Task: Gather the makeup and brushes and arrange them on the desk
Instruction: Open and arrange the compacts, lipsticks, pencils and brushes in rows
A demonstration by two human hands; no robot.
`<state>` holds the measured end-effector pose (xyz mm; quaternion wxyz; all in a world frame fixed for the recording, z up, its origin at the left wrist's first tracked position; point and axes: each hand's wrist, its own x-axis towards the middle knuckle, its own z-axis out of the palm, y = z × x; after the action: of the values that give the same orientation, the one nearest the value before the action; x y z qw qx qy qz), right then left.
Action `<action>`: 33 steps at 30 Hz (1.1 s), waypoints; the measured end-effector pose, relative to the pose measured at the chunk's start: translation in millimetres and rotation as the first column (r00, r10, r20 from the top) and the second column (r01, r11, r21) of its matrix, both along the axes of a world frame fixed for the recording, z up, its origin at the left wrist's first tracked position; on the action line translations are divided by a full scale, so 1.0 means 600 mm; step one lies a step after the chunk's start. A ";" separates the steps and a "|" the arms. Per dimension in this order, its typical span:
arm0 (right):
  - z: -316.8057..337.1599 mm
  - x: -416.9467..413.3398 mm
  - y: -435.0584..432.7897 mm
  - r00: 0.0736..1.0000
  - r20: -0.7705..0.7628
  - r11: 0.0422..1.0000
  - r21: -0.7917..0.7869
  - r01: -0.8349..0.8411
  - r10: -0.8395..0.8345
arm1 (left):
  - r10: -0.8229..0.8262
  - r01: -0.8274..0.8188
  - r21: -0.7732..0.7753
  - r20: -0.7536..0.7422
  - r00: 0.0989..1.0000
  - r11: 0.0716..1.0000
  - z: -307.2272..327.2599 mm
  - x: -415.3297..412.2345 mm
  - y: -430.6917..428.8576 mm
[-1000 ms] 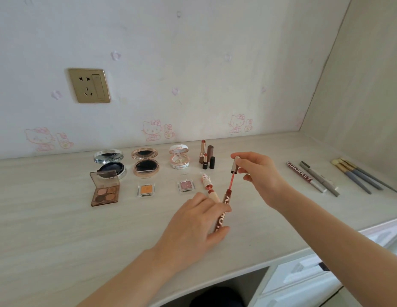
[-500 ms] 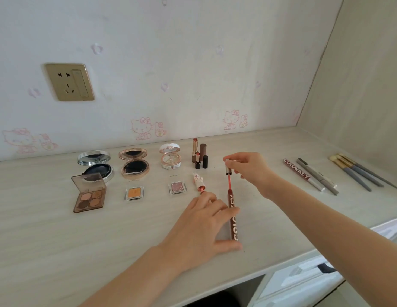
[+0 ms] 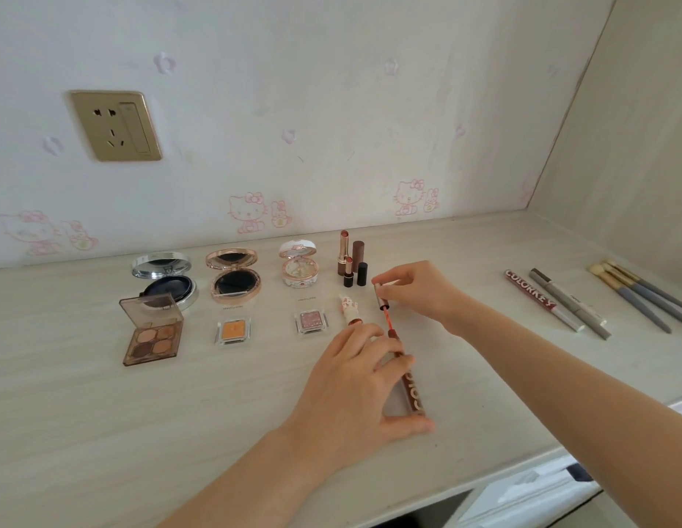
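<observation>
On desk (image 3: 103, 432) centre | left hand (image 3: 354, 390) grips gloss tube (image 3: 412, 388), right hand (image 3: 415, 289) pinches wand (image 3: 381, 299) | I risk smearing wood if wet tip slips.

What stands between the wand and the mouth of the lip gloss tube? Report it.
Nothing visible. The right hand pinches the wand, whose tip sits at the mouth of the lip gloss tube, held on the desk by the left hand.

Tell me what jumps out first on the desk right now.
Mid-desk, the left hand grips a dark red lip gloss tube on the desk while the right hand pinches its wand, tip at the tube's mouth. Open compacts sit in a row at back left; brushes lie far right.
</observation>
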<state>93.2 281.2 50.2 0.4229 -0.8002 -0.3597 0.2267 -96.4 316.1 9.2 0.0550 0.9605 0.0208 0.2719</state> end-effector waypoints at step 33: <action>-0.021 -0.014 0.017 0.956 0.290 0.999 -0.043 -0.026 0.038 | 0.044 -0.052 -0.132 -0.063 0.997 0.990 0.001 -0.011 0.005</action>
<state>84.5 291.7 37.6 0.3461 -0.8270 -0.4264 0.1202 -103.1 319.0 10.0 0.1119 0.9616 0.0639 0.2423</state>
